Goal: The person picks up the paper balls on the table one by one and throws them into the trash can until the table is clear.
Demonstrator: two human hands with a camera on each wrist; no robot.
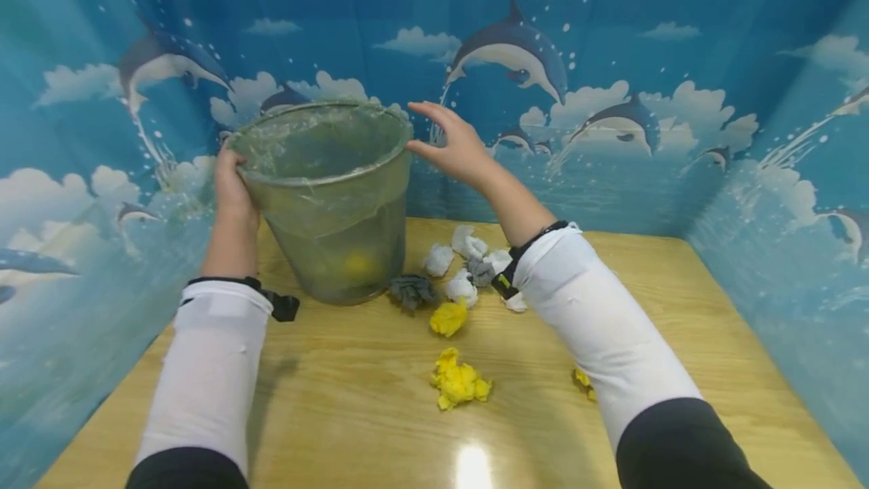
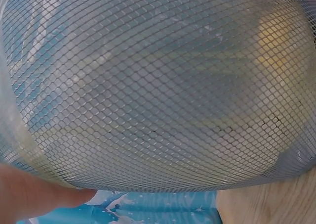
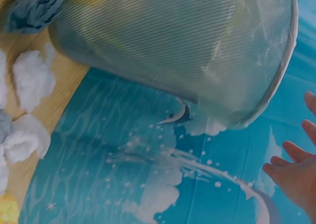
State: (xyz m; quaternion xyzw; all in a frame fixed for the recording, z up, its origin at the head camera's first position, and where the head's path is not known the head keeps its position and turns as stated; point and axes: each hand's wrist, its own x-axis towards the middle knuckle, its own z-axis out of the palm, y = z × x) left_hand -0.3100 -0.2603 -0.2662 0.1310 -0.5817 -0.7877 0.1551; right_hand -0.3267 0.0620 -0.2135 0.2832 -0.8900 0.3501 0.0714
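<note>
A round mesh wastebasket [image 1: 299, 225] with a clear plastic bag [image 1: 271, 146] folded over its rim stands at the back left of the table. My left hand [image 1: 234, 191] grips its left side at the rim; in the left wrist view the thumb [image 2: 42, 192] lies along the mesh. Across from it, my right hand [image 1: 458, 146] is raised beside the rim with fingers spread, and in the right wrist view a gap shows between those fingers [image 3: 296, 152] and the basket. Something yellow [image 1: 356, 262] shows through the basket's wall, low inside.
Several crumpled white and grey paper balls [image 1: 437, 259] lie right of the basket, with a dark grey one [image 1: 411, 293] at its base. Yellow paper balls [image 1: 458, 381] lie nearer; another [image 1: 584, 383] is partly behind my right sleeve. A dolphin-print curtain [image 1: 611, 119] surrounds the wooden table [image 1: 360, 413].
</note>
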